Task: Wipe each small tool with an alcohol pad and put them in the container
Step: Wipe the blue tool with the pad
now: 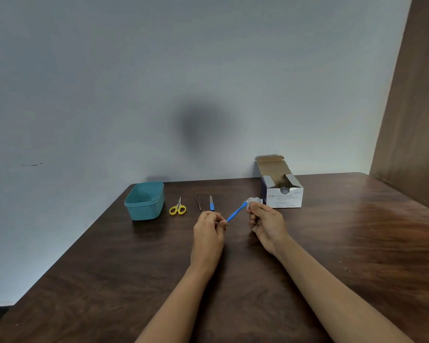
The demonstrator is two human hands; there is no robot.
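Observation:
My left hand (209, 226) pinches the near end of a slim blue-handled tool (236, 212) and holds it above the table. My right hand (265, 221) pinches a white alcohol pad (253, 200) around the tool's far tip. Beyond my hands, three more tools lie in a row on the table: yellow-handled scissors (178, 207), thin dark tweezers (198, 202) and a short blue-handled blade tool (211, 203). The teal plastic container (145, 201) stands open at the far left, and I see nothing inside it.
An open white box of alcohol swabs (282, 191) stands at the back right, lid flap up. The dark wooden table (357, 243) meets a pale wall behind and a brown wooden panel (414, 107) on the right. The table's left edge runs diagonally.

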